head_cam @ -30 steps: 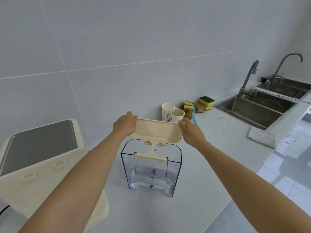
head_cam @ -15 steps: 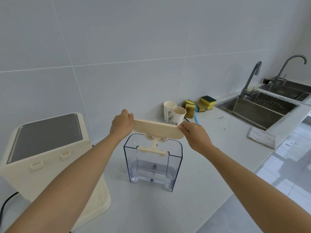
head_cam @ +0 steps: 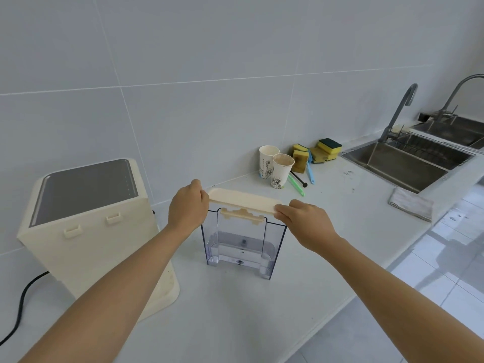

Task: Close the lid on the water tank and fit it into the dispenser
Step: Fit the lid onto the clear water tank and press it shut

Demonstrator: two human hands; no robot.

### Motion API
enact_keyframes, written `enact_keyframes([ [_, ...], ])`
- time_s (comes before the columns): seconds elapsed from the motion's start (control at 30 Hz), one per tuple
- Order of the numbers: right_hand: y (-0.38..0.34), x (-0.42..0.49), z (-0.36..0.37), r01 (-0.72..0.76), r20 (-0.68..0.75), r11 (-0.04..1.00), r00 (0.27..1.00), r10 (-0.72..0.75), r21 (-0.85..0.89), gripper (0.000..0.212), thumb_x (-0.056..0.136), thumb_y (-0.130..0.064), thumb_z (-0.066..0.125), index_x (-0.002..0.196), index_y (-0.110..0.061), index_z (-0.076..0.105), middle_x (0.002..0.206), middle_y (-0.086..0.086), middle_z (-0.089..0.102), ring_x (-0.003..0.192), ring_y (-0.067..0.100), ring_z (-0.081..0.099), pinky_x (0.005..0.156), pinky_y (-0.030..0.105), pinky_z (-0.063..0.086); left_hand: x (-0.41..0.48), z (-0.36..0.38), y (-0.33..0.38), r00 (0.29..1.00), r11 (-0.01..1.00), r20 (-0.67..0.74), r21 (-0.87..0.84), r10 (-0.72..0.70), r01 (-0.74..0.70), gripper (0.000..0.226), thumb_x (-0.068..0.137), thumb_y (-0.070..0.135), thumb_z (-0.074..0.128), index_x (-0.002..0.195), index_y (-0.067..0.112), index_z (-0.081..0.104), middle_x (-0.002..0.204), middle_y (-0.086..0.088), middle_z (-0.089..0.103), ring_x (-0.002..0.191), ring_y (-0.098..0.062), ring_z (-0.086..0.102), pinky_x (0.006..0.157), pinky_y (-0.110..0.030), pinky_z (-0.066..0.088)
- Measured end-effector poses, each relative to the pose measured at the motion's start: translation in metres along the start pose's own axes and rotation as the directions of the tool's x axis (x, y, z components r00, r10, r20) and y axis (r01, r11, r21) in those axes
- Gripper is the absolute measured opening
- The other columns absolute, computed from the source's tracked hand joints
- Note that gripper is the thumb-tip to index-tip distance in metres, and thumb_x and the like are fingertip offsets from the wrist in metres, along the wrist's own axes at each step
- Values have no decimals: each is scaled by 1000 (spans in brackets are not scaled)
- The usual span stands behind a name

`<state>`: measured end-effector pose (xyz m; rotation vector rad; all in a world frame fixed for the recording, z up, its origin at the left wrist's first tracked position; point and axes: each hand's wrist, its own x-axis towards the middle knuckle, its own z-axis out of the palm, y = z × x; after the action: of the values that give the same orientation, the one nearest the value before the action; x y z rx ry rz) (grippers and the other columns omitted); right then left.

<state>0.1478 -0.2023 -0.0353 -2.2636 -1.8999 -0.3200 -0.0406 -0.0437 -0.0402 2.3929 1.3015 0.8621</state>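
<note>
A clear water tank [head_cam: 242, 244] stands upright on the white counter, a little water in its bottom. A cream lid [head_cam: 243, 200] lies nearly flat across the tank's top, its hinge bracket hanging just inside the rim. My left hand [head_cam: 187, 205] grips the lid's left end and my right hand [head_cam: 305, 221] grips its right end. The cream dispenser [head_cam: 86, 226] with a dark glossy top stands to the left of the tank, apart from it.
Two paper cups [head_cam: 275, 166], yellow sponges [head_cam: 318, 153] and brushes sit by the back wall. A steel sink [head_cam: 408, 163] with a tap [head_cam: 398, 111] is at the right, with a grey cloth [head_cam: 410, 203] near the counter edge. A black cable [head_cam: 23, 302] trails left of the dispenser.
The lid has tilted down from nearly upright to almost flat over the tank's top, both hands lowering with it.
</note>
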Motion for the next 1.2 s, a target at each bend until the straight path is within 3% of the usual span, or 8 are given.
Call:
enact_keyframes([
  [0.37,-4,-8,8,56,31,996,998,-54,-74,35,96,-36,28,111,-14,51,90,8,61,71,26,54,56,30,34,-16,11,-11,996,982,-17,171,82,-78,16,91,8,33,86,1,47,67,-12,43,60,-27,38,47,-30,21],
  [0.47,-3,-4,6,-24,13,999,1000,25,-30,38,95,-41,26,115,-16,48,93,7,65,76,28,59,56,29,33,-17,12,-10,992,992,-5,9,-130,130,12,91,16,34,89,7,41,71,-11,49,64,-29,44,45,-29,21],
  [0.53,-3,4,5,-139,31,989,990,137,42,40,94,-45,26,120,-19,43,100,9,65,83,31,60,58,31,37,-19,11,-8,909,876,78,-244,-410,416,17,88,25,38,95,9,39,85,-14,56,74,-29,48,54,-31,29],
  [0.6,-3,18,4,-282,103,943,958,268,178,45,93,-47,29,129,-21,37,113,11,61,95,31,59,67,37,44,-22,12,-3,803,645,212,-499,-557,579,28,84,31,44,100,10,38,109,-20,57,84,-29,48,68,-34,36],
  [0.67,-4,33,6,-412,216,812,911,352,413,53,91,-47,34,136,-18,31,130,14,52,111,31,53,86,43,46,-27,14,3,734,456,325,-615,-597,643,45,83,36,51,114,8,35,128,-21,47,103,-32,49,81,-40,39],
  [0.77,-10,49,10,-494,332,660,869,366,566,62,91,-45,39,141,-13,24,147,16,35,131,31,37,105,42,32,-35,21,17,663,354,451,-594,-597,722,75,81,43,55,137,9,17,142,-15,33,125,-31,38,89,-39,33],
  [1.0,-14,57,15,-584,450,471,811,375,660,56,89,-39,48,138,-12,35,144,10,41,128,28,40,103,34,32,-28,34,39,611,356,516,-512,-600,782,73,86,43,49,136,6,12,144,-18,32,128,-34,35,101,-46,32],
  [1.2,-16,45,13,-585,458,482,811,364,653,43,88,-31,50,111,4,57,112,22,61,85,19,47,74,29,34,-13,39,30,670,435,502,-513,-547,740,74,90,39,40,142,13,-5,150,-16,25,133,-36,30,106,-48,28],
])
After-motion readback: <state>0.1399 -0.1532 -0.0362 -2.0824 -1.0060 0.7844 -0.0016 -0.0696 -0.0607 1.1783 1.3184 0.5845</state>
